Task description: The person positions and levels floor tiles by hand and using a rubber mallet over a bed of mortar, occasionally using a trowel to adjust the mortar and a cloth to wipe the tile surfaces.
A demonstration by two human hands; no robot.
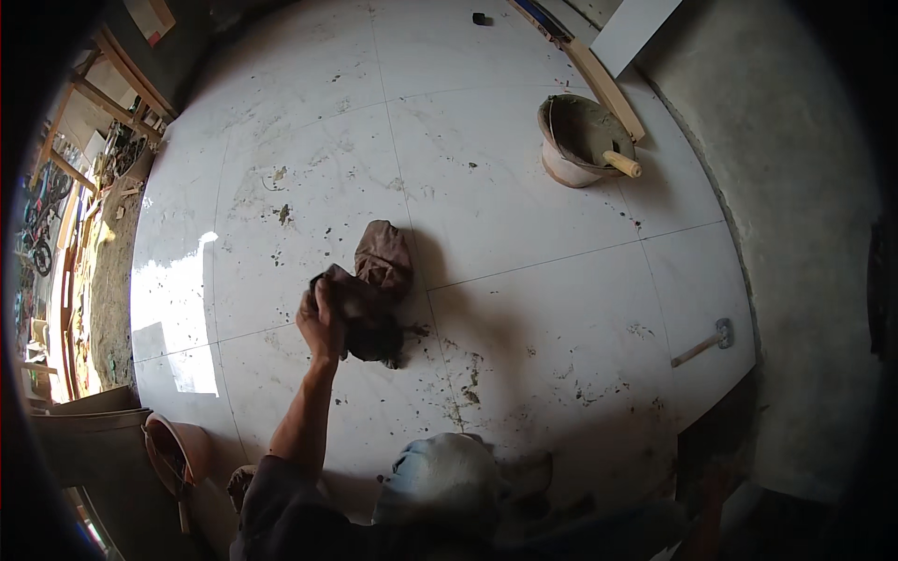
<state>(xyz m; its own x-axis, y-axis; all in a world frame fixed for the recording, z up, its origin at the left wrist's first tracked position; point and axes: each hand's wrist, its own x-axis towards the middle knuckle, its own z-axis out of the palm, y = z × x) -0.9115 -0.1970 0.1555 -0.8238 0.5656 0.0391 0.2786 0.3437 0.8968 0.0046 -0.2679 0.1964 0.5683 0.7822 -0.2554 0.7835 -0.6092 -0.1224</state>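
My left hand [324, 316] reaches out over the floor from the lower left. Its fingers are closed on the edge of a dark, crumpled bag [369, 323], and what is inside does not show. Touching or just behind it lies a brown, wrinkled cloth-like bundle [382, 254]. In deep shadow at the lower right, a dim shape looks like my right hand [718, 481]; its fingers cannot be made out. My knee in pale blue cloth [440, 477] shows at the bottom.
Large white floor tiles [505, 224] carry scattered dark crumbs and smears. A bucket [566, 164] with a wooden-handled tool [621, 164] stands at the far right, near a wooden plank [606, 89]. A hammer [703, 344] lies by the right wall. Another bucket [192, 447] sits at the lower left.
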